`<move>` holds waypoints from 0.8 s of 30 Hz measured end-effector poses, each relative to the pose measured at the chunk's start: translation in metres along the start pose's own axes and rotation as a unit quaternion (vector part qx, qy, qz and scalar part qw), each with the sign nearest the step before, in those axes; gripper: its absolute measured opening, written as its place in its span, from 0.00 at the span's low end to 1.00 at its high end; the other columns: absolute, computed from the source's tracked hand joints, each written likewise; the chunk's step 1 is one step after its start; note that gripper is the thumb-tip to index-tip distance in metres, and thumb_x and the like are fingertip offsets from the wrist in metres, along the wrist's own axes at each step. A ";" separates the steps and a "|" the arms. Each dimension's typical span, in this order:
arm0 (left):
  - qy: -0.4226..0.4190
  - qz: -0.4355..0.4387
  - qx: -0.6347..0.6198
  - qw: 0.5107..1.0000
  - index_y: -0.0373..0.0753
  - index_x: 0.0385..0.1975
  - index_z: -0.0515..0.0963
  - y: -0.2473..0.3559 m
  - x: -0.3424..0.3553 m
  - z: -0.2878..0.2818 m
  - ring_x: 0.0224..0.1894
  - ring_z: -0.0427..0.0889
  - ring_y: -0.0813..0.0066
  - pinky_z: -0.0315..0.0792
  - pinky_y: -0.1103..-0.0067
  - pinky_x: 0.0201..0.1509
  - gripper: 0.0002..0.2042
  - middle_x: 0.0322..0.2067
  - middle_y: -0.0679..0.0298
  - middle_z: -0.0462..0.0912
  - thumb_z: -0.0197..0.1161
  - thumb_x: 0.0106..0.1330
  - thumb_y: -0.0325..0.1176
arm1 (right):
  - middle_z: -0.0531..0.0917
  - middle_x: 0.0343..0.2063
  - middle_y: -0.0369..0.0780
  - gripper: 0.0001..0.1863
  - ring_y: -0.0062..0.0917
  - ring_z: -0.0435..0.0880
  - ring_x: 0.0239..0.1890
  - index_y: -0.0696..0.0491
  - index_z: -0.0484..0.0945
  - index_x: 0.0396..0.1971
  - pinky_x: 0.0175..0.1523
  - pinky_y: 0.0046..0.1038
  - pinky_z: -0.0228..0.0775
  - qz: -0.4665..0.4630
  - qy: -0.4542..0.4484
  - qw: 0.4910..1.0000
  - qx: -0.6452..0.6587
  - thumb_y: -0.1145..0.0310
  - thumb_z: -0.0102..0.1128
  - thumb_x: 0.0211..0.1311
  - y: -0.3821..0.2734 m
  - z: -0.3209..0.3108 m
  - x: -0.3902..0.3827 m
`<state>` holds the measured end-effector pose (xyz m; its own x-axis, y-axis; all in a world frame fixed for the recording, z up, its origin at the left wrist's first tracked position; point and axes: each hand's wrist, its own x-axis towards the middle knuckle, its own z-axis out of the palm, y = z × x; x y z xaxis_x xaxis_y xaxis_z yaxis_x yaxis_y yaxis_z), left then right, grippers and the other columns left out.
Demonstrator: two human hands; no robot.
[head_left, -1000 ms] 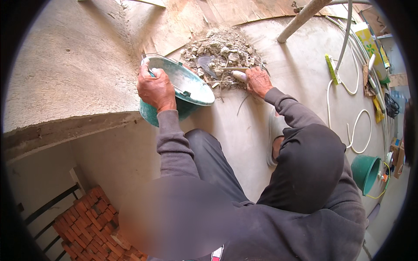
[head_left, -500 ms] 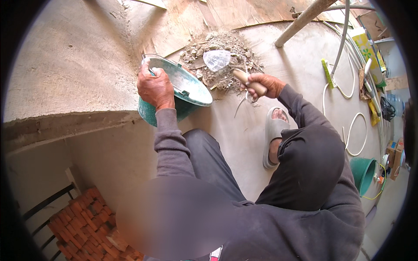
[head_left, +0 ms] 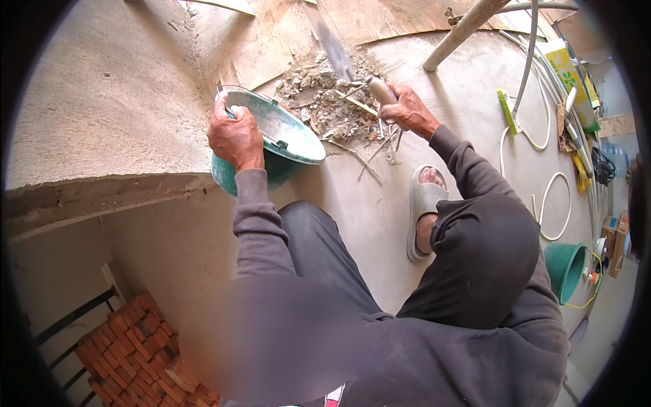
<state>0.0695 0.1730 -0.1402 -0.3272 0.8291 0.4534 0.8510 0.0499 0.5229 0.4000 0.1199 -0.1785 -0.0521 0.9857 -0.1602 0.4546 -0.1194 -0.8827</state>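
My left hand [head_left: 234, 136] is closed on the near-left rim and wire handle of a teal bucket [head_left: 298, 142], which leans with its whitish, dusty inside toward the debris. My right hand [head_left: 412, 110] grips the pale handle of a trowel [head_left: 335, 51]; its grey blade, blurred by motion, is raised over the back of a pile of broken rubble, dirt and thin sticks [head_left: 319, 105] on the concrete floor. The pile lies just right of the bucket, against the edge of plywood boards [head_left: 278, 34].
A rough concrete ledge [head_left: 115, 122] with a drop beyond its edge is at left, stacked bricks [head_left: 135, 339] below. A metal pole [head_left: 461, 37], hoses [head_left: 546, 136], a green bucket [head_left: 563, 275] and boxes [head_left: 614, 247] stand or lie right. My sandalled foot [head_left: 427, 203] is beside my knee.
The trowel has swung up from low in the rubble toward the boards, with my right hand rising slightly. My left hand and the bucket have shifted a little left.
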 end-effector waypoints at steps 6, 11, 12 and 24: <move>-0.016 -0.006 -0.002 1.000 0.41 0.48 0.82 0.003 -0.002 -0.003 0.40 0.86 0.53 0.78 0.64 0.48 0.18 0.38 0.51 0.87 0.57 0.57 0.32 | 0.77 0.29 0.38 0.20 0.19 0.78 0.28 0.60 0.72 0.47 0.34 0.24 0.78 0.083 -0.046 0.962 0.258 0.63 0.57 0.59 -0.003 -0.010 0.002; 0.007 -0.029 -0.002 1.000 0.39 0.50 0.79 0.007 -0.005 -0.006 0.41 0.86 0.52 0.78 0.64 0.49 0.19 0.40 0.51 0.86 0.58 0.56 0.32 | 0.78 0.31 0.39 0.18 0.20 0.77 0.29 0.58 0.73 0.45 0.34 0.25 0.73 0.083 -0.014 0.989 0.125 0.65 0.60 0.56 0.028 -0.028 -0.022; 0.014 -0.030 0.007 0.999 0.39 0.50 0.79 0.007 -0.006 -0.003 0.41 0.86 0.52 0.78 0.64 0.49 0.19 0.40 0.51 0.86 0.58 0.56 0.32 | 0.78 0.32 0.39 0.18 0.21 0.77 0.30 0.58 0.73 0.44 0.35 0.26 0.73 0.073 -0.017 0.996 0.042 0.66 0.61 0.55 0.040 -0.036 -0.026; -0.001 -0.015 0.005 1.000 0.41 0.45 0.81 0.004 -0.002 -0.003 0.39 0.86 0.53 0.78 0.63 0.47 0.17 0.38 0.53 0.87 0.58 0.55 0.34 | 0.84 0.50 0.41 0.20 0.29 0.76 0.61 0.53 0.81 0.43 0.64 0.33 0.66 -0.007 0.035 0.965 0.260 0.81 0.60 0.46 0.047 -0.042 -0.028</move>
<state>0.0724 0.1699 -0.1374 -0.3525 0.8279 0.4362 0.8445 0.0806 0.5295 0.4605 0.0917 -0.1967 0.0131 0.9911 -0.1323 -0.0543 -0.1314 -0.9898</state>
